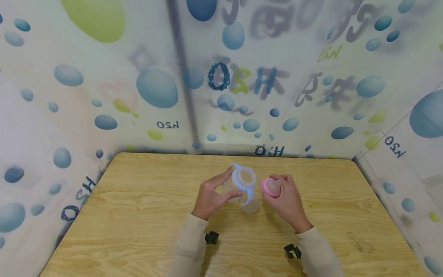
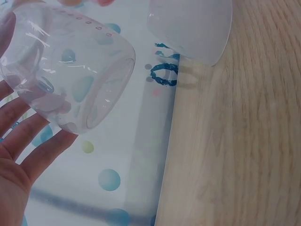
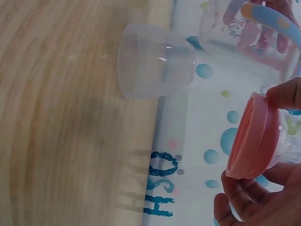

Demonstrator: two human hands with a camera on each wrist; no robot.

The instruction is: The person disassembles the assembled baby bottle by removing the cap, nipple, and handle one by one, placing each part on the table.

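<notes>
My left hand [image 1: 209, 195] grips a clear baby bottle [image 1: 226, 188], thumb on one side and fingers on the other. A light blue ring with two handles [image 1: 236, 177] sits around its neck, and the mouth is uncovered. In the left wrist view the see-through bottle [image 2: 70, 70] looks empty, with red marks on its wall. My right hand [image 1: 288, 200] pinches a pink screw collar [image 1: 265, 187] with a clear teat, apart from the bottle. Its threaded inside [image 3: 247, 134] faces the right wrist camera. A translucent cap [image 3: 153, 61] stands on the table below, between the hands.
The wooden table [image 1: 145, 192] reaches back to a wall covering [image 1: 155, 57] printed with blue and green spots and letters. Dark straps or mounts [image 1: 212, 237] hang at both wrists beside the pale sleeves [image 1: 190, 238].
</notes>
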